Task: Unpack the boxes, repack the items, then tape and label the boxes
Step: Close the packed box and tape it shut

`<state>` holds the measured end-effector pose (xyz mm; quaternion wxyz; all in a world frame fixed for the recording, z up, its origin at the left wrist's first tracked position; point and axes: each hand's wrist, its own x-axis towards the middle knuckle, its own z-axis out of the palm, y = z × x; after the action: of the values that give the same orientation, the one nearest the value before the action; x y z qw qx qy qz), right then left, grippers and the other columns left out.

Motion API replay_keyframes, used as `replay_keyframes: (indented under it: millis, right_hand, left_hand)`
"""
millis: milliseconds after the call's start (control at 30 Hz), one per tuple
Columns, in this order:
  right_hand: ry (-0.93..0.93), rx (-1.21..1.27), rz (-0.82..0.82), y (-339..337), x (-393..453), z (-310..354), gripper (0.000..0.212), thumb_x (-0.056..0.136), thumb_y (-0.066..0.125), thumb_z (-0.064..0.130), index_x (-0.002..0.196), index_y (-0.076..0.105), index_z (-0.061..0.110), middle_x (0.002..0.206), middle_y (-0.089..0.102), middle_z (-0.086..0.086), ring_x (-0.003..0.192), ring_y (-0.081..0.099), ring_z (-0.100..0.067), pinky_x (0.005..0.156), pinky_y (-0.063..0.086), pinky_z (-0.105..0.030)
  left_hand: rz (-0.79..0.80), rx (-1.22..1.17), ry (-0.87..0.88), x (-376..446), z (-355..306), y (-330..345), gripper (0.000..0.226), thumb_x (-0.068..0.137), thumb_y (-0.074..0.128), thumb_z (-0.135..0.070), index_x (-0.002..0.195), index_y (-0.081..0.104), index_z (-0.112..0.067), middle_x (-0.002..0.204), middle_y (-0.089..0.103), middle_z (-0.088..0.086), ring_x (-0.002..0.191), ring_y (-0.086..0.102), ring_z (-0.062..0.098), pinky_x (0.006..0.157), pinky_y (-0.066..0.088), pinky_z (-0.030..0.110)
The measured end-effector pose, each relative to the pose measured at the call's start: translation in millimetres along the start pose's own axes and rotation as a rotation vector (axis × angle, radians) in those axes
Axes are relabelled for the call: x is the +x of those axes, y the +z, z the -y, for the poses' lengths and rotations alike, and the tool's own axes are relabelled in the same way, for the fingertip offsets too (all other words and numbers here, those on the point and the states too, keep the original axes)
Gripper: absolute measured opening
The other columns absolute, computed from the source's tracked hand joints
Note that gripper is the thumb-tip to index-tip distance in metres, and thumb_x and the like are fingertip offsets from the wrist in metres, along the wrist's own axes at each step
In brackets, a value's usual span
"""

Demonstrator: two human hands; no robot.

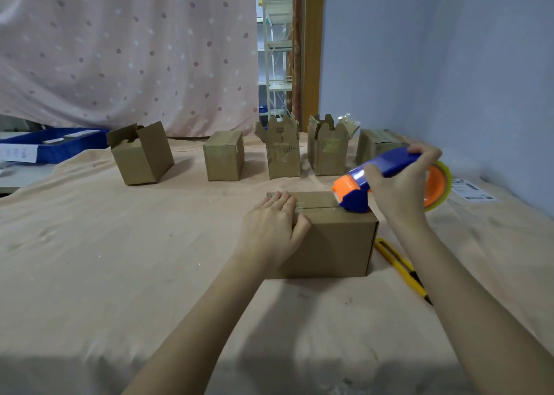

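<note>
A closed cardboard box [335,245] sits in the middle of the peach-covered table [120,260]. My left hand [274,225] lies over the box's top left end, fingers on the flaps and thumb down the front face. My right hand [401,185] grips a blue and orange tape dispenser [356,191] with a clear tape roll [440,188]. The dispenser's nose touches the right end of the top seam. A strip of tape seems to run along the seam.
Several more cardboard boxes [223,155] stand in a row at the back, some with open flaps. A yellow utility knife [401,269] lies right of the box. Labels [470,189] lie at the far right by the wall. A blue tray [60,143] sits far left.
</note>
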<state>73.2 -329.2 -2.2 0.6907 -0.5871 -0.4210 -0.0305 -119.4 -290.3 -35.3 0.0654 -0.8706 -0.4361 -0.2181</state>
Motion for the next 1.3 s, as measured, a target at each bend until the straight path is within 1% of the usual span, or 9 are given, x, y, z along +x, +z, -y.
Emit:
replay_keyframes:
  millis: [133, 267, 333, 433, 600, 700, 800, 1200, 1300]
  right_hand:
    - [-0.049, -0.056, 0.058, -3.6, 6.1, 2.3, 0.061, 0.075, 0.071, 0.004, 0.109, 0.023, 0.02, 0.108, 0.044, 0.0, 0.089, 0.051, -0.017, 0.062, 0.043, -0.009]
    - [-0.099, -0.179, 0.171, -0.6, 0.0, 6.2, 0.064, 0.076, 0.073, 0.009, 0.121, 0.028, 0.016, 0.107, 0.045, 0.004, 0.09, 0.058, -0.021, 0.069, 0.055, -0.035]
    - [-0.166, -0.281, 0.214, 1.8, 1.3, 11.0, 0.063, 0.076, 0.072, 0.012, 0.122, 0.029, 0.013, 0.102, 0.045, 0.001, 0.086, 0.057, -0.025, 0.069, 0.056, -0.043]
    - [-0.296, -0.437, 0.25, 9.3, 4.2, 20.2, 0.06, 0.076, 0.069, 0.019, 0.12, 0.029, 0.013, 0.094, 0.048, -0.005, 0.078, 0.055, -0.028, 0.062, 0.052, -0.041]
    - [-0.32, -0.517, 0.272, 12.4, 3.5, 22.8, 0.064, 0.077, 0.071, 0.022, 0.125, 0.03, 0.014, 0.093, 0.046, -0.003, 0.076, 0.056, -0.026, 0.061, 0.053, -0.036]
    - [-0.306, -0.526, 0.287, 11.0, 3.5, 22.7, 0.07, 0.078, 0.072, 0.026, 0.131, 0.027, 0.016, 0.097, 0.044, 0.001, 0.08, 0.056, -0.023, 0.063, 0.049, -0.028]
    - [-0.27, -0.536, 0.316, 8.4, 2.6, 22.8, 0.082, 0.074, 0.078, 0.033, 0.133, 0.021, 0.021, 0.099, 0.043, 0.004, 0.082, 0.056, -0.019, 0.067, 0.053, -0.031]
    - [-0.116, -0.216, 0.205, -1.5, 5.4, 2.8, 0.073, 0.075, 0.076, 0.012, 0.127, 0.025, 0.015, 0.116, 0.044, 0.002, 0.098, 0.057, -0.023, 0.075, 0.057, -0.035]
    - [-0.069, -0.134, 0.097, -3.0, 7.4, -5.4, 0.073, 0.073, 0.075, 0.01, 0.126, 0.026, 0.016, 0.12, 0.039, 0.003, 0.105, 0.052, -0.022, 0.074, 0.055, -0.028]
  left_hand:
    - [-0.007, -0.004, 0.018, 0.3, 0.1, -1.6, 0.095, 0.071, -0.007, -0.053, 0.142, 0.043, -0.014, 0.151, 0.037, 0.002, 0.143, 0.026, 0.014, 0.115, 0.01, 0.021]
    - [0.077, 0.025, 0.016, 0.9, -3.7, -7.8, 0.073, 0.088, 0.005, -0.048, 0.145, 0.038, -0.016, 0.154, 0.032, 0.0, 0.144, 0.022, 0.013, 0.115, 0.012, 0.023]
    - [0.111, 0.052, -0.004, 6.4, -7.0, -11.5, 0.058, 0.096, 0.017, -0.041, 0.139, 0.046, -0.014, 0.149, 0.04, 0.003, 0.139, 0.031, 0.016, 0.109, 0.024, 0.026]
    - [0.098, 0.076, -0.013, 17.4, -16.9, -15.8, 0.054, 0.096, 0.02, -0.039, 0.124, 0.056, -0.01, 0.134, 0.052, 0.007, 0.125, 0.043, 0.022, 0.099, 0.032, 0.03]
    - [0.231, -0.054, 0.146, 21.0, -39.8, -6.3, 0.06, 0.101, 0.018, -0.048, 0.152, 0.019, -0.017, 0.159, 0.019, 0.002, 0.146, 0.012, 0.015, 0.116, 0.013, 0.03]
    - [0.245, -0.029, 0.15, 22.8, -38.3, 0.8, 0.071, 0.095, 0.012, -0.061, 0.153, 0.012, -0.02, 0.159, 0.015, 0.001, 0.147, 0.008, 0.015, 0.118, 0.011, 0.032]
    - [0.238, 0.005, 0.151, 21.8, -39.1, -1.0, 0.074, 0.094, 0.013, -0.064, 0.154, 0.011, -0.021, 0.16, 0.013, 0.0, 0.147, 0.008, 0.015, 0.117, 0.013, 0.032]
    - [0.177, 0.02, 0.128, 18.1, -40.5, -6.6, 0.072, 0.092, 0.016, -0.068, 0.151, 0.02, -0.028, 0.158, 0.019, -0.004, 0.146, 0.013, 0.011, 0.113, 0.023, 0.029]
    - [0.182, 0.017, 0.121, 18.2, -39.5, -5.5, 0.073, 0.092, 0.016, -0.069, 0.152, 0.019, -0.028, 0.159, 0.017, -0.005, 0.146, 0.011, 0.01, 0.113, 0.023, 0.028]
